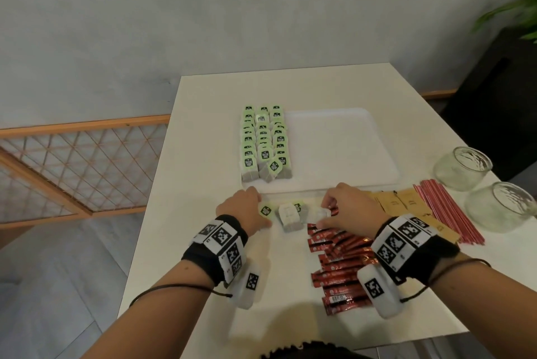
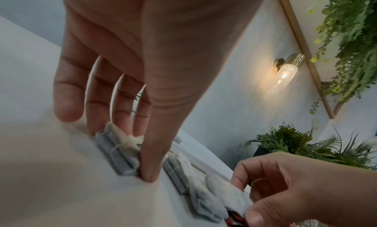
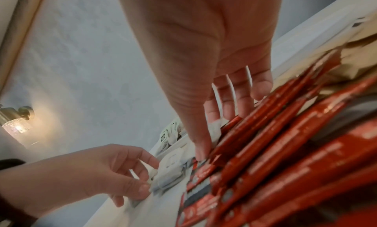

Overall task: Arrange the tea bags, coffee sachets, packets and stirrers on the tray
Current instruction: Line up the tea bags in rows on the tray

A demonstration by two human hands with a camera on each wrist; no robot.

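Observation:
A white tray [image 1: 343,149] lies on the table, with rows of green-tagged tea bags [image 1: 264,140] standing along its left side. In front of the tray lie a few loose tea bags [image 1: 289,216]. My left hand [image 1: 257,215] pinches one of these tea bags [image 2: 116,151] between thumb and fingers against the table. My right hand [image 1: 322,215] pinches another tea bag [image 3: 216,130] at the edge of the red coffee sachets [image 1: 340,265]. Brown packets [image 1: 406,201] and red stirrers [image 1: 447,207] lie to the right of my right hand.
Two glass jars [image 1: 462,167] [image 1: 498,206] stand at the table's right edge, beyond the stirrers. A wooden lattice rail [image 1: 81,161] runs to the left of the table. A dark cabinet with a plant [image 1: 494,103] stands at the back right.

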